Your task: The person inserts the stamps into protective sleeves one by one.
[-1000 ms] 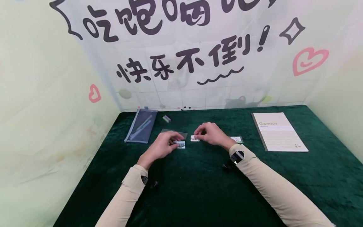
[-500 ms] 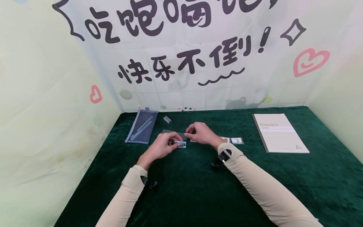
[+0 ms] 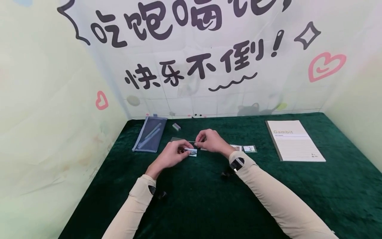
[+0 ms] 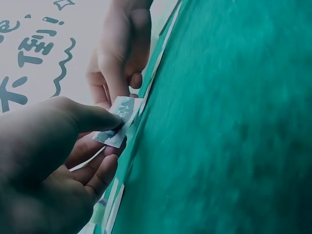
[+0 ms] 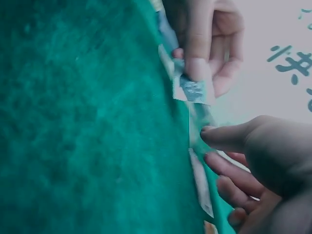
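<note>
My left hand (image 3: pixel 172 153) pinches a small postage stamp (image 3: pixel 192 152) between thumb and fingers. The stamp's perforated edges show in the left wrist view, its printed face (image 4: pixel 127 108) turned toward the camera. Just to the right, my right hand (image 3: pixel 212 140) pinches the edge of a clear plastic sleeve (image 3: pixel 176 138), which lies partly behind my left hand. In the right wrist view the see-through sleeve (image 5: pixel 201 117) runs between the stamp and my right fingertips. Beyond my right wrist lie a brownish stamp (image 3: pixel 237 148) and a sleeved stamp (image 3: pixel 249 149).
A blue mesh zip pouch (image 3: pixel 160 134) with pens inside lies at the back left. Beside it is a small eraser (image 3: pixel 176 126). A white notebook (image 3: pixel 293 146) lies at the right on the dark green cloth (image 3: pixel 203 205). A printed curtain (image 3: pixel 194 96) stands behind.
My right hand has moved left from over the row of stamps to the clear sleeve, whose near edge it has lifted slightly. The left hand keeps the stamp nearly in place.
</note>
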Demonstrator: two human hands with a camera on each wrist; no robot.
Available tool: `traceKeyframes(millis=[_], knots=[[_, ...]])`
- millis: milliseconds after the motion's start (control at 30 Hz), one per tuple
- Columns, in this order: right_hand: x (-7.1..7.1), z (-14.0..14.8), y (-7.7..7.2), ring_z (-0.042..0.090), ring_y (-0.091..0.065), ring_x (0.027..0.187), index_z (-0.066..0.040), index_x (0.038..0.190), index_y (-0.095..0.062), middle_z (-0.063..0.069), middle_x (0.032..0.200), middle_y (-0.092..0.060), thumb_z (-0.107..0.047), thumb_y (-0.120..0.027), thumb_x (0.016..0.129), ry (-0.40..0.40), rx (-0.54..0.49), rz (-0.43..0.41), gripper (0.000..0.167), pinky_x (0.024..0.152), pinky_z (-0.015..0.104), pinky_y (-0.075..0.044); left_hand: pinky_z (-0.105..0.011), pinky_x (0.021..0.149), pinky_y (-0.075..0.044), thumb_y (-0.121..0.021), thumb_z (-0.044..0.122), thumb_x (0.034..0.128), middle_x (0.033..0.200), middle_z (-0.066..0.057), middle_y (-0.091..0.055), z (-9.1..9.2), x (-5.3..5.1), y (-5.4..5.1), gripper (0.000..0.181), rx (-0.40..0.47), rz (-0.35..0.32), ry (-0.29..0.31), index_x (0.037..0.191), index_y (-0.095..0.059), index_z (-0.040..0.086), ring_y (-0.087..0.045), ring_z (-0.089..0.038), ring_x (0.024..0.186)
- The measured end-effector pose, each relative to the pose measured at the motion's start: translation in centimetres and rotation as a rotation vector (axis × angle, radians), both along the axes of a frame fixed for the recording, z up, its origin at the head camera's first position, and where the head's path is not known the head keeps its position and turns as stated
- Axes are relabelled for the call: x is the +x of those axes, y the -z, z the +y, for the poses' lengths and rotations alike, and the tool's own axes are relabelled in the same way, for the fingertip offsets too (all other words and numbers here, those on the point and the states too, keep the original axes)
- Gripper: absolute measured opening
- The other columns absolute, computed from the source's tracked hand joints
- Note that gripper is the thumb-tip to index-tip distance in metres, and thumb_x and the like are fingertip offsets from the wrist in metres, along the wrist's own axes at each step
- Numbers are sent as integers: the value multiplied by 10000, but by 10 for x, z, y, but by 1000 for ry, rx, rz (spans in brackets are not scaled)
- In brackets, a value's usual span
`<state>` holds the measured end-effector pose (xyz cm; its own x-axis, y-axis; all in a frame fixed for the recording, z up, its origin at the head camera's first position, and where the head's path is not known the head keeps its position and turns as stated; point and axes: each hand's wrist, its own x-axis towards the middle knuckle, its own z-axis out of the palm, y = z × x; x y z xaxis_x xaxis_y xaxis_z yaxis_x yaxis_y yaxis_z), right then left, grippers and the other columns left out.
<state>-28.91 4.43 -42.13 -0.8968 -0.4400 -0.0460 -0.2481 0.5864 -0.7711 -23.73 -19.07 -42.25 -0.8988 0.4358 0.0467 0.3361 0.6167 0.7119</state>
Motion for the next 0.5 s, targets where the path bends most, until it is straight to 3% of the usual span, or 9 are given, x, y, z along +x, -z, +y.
traceKeyframes(millis=[133,300,500], knots=[[15,25,-2,208,-703,961,-210,1102,-740,21,1057,-750,-264,-792,995,-11,-87,-29,131,835,390,-559,-348,854,-578,-712,197,1056,1144,20,-768,14,6,4,178,60,-43,55,1222,-743,253,-693,-155,929],[35,61,-1,205,-685,1017,-189,1200,-751,20,1115,-761,-295,-763,1019,-33,-138,-3,210,862,384,-532,-333,904,-598,-706,221,1065,1180,10,-770,35,14,6,165,123,-80,136,1226,-738,234,-721,-137,999],[57,101,-1,251,-629,954,-175,1251,-773,61,1160,-742,-341,-686,1077,-42,-144,5,257,825,386,-517,-294,859,-622,-711,222,1065,1087,-20,-788,52,22,11,168,191,-146,140,1227,-720,180,-761,-132,932]])
